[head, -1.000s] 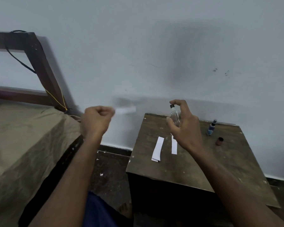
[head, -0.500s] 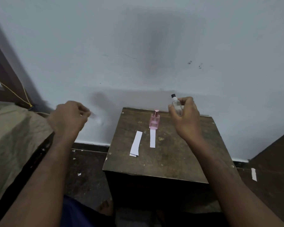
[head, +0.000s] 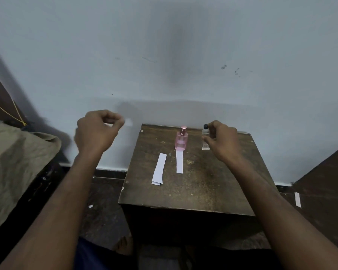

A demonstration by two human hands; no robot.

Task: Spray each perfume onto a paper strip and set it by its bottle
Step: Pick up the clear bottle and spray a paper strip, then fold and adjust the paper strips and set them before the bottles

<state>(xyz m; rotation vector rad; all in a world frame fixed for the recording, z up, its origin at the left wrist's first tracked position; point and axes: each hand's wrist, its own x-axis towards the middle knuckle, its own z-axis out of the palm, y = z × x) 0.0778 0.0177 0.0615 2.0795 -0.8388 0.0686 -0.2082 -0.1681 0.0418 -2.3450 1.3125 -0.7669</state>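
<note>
A small dark wooden table [head: 193, 188] stands against the wall. On it a pink perfume bottle [head: 181, 139] is upright near the back, and one paper strip [head: 179, 161] lies right in front of it. My right hand [head: 221, 142] grips a small clear bottle with a black cap [head: 205, 136], whose base sits on or just above the table to the right of the pink one. Off the table's left side, my left hand [head: 98, 131] pinches a motion-blurred white paper strip [head: 128, 121] in the air. Further strips lie stacked [head: 159, 168] left of centre.
A bed with an olive cloth [head: 14, 164] fills the left side, its dark wooden frame [head: 0, 98] behind it. A dark board [head: 326, 184] leans at the right with a paper scrap [head: 297, 199] beside it. My foot [head: 123, 244] shows on the floor below the table.
My right hand has brought the clear bottle down from the air to the table beside the pink bottle. My left hand keeps waving its strip. The view has shifted, uncovering the pink bottle.
</note>
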